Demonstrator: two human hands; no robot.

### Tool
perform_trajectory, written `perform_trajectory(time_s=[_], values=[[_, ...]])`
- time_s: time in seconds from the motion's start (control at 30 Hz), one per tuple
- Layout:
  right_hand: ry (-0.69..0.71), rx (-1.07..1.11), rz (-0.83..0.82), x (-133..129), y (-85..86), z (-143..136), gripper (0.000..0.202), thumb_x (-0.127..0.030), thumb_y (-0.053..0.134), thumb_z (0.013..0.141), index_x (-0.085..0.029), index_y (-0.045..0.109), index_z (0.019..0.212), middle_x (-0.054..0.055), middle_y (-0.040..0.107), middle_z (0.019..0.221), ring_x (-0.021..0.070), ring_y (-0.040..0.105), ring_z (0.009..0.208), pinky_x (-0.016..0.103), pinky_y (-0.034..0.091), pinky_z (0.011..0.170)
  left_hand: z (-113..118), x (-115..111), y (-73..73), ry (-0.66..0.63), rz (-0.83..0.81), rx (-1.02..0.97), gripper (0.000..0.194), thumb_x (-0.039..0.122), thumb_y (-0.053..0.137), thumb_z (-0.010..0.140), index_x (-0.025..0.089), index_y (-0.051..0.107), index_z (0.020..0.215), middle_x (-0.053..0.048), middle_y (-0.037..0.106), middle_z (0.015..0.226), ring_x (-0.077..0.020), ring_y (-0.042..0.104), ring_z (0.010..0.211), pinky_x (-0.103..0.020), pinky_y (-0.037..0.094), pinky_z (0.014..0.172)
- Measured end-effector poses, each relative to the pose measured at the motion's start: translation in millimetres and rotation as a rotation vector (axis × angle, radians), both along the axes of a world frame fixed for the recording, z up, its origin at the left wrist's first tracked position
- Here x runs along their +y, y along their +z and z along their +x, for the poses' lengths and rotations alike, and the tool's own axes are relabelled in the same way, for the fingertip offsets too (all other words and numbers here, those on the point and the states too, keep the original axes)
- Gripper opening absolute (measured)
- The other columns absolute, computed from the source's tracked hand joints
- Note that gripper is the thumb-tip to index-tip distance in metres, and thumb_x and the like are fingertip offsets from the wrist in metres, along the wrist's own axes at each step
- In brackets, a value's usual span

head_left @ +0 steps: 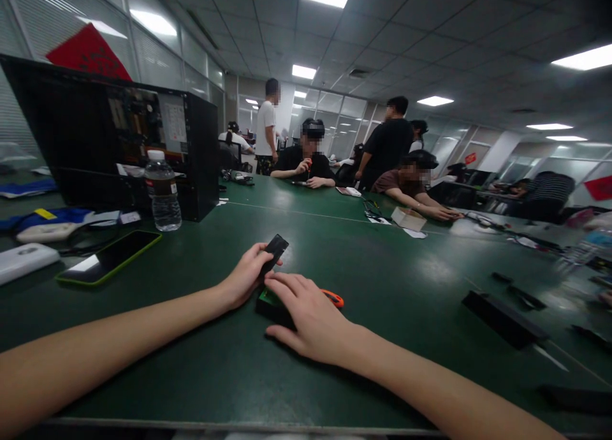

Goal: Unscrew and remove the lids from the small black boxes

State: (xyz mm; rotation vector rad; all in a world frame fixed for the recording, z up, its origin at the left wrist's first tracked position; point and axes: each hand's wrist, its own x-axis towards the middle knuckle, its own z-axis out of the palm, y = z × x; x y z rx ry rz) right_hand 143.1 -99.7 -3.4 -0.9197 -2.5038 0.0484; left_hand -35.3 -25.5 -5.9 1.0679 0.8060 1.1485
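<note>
My left hand (pixel 246 271) is closed around a small flat black rectangular piece (pixel 276 250), held tilted up just above the table. Below and to the right lies a dark part with a green circuit board (pixel 270 298), partly covered by my right hand (pixel 306 309). That hand's fingers are stretched out over the board, with the thumb apart from them, and the fingertips come close to my left hand. An orange-handled tool (pixel 335 298) lies just beyond my right hand, most of it hidden behind the fingers.
At left on the green table (pixel 215 376) are a phone (pixel 112 256), a white device (pixel 29 261), a water bottle (pixel 162 191) and an opened black computer case (pixel 201 153). A long black box (pixel 504 319) and dark parts lie right. Co-workers sit across the table (pixel 310 156).
</note>
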Motion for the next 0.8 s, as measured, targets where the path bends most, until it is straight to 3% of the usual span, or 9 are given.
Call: perform_trajectory(time_s=[0.13,0.37,0.5,0.6,0.7,0.8], values=[[-0.043,-0.03,-0.051,-1,-0.4,-6,0.054,-0.028,0.058,0.097,-0.018,0.045,0.149,0.015,0.05,0.153,0.0301,0.053,0.134,0.048,0.05,0.109,-1,2,-2.8,-0.001,-0.007,0.003,0.026,0.018,0.063,0.078,0.016,0.054,0.102,-0.003,0.071,0.087,-0.0082,0.054,0.055,-0.02,0.043,0.052],[-0.005,0.162,-0.163,0,9.5,9,0.05,-0.023,0.068,0.09,-0.02,0.057,0.139,0.011,0.067,0.133,0.0254,0.064,0.121,0.043,0.052,0.106,-3,4,-5.1,-0.03,0.005,0.055,0.019,0.025,0.069,0.084,0.013,0.06,0.097,0.001,0.063,0.066,-0.0109,0.059,0.057,-0.019,0.046,0.054],[-0.036,0.349,-0.109,11,24.8,32,0.042,-0.027,0.069,0.091,-0.023,0.061,0.132,0.007,0.071,0.127,0.0211,0.068,0.114,0.037,0.053,0.101,-3,5,-3.4,-0.033,-0.006,0.062,0.018,0.021,0.071,0.085,0.012,0.064,0.099,-0.001,0.066,0.073,-0.01,0.061,0.059,-0.018,0.048,0.054],[-0.255,0.379,0.105,39,38.9,73,0.042,-0.033,0.067,0.092,-0.021,0.062,0.133,0.009,0.071,0.128,0.0244,0.068,0.113,0.04,0.054,0.099,-3,2,-1.7,-0.076,-0.055,0.111,0.019,0.02,0.07,0.087,0.01,0.065,0.103,-0.003,0.067,0.07,-0.0115,0.064,0.059,-0.02,0.051,0.056],[-0.562,0.239,0.327,74,46.7,138,0.046,-0.034,0.065,0.09,-0.017,0.063,0.133,0.015,0.069,0.129,0.0314,0.066,0.117,0.047,0.051,0.103,-2,-5,0.4,-0.125,-0.084,0.171,0.02,0.021,0.071,0.087,0.009,0.065,0.101,-0.004,0.068,0.066,-0.012,0.064,0.058,-0.021,0.053,0.059],[-0.956,0.012,0.304,94,43.6,212,0.051,-0.034,0.06,0.091,-0.014,0.06,0.138,0.02,0.067,0.132,0.0373,0.065,0.117,0.049,0.053,0.097,0,-13,1.9,-0.204,-0.062,0.218,0.021,0.024,0.073,0.084,0.009,0.064,0.096,-0.004,0.069,0.064,-0.0122,0.064,0.058,-0.021,0.052,0.06]])
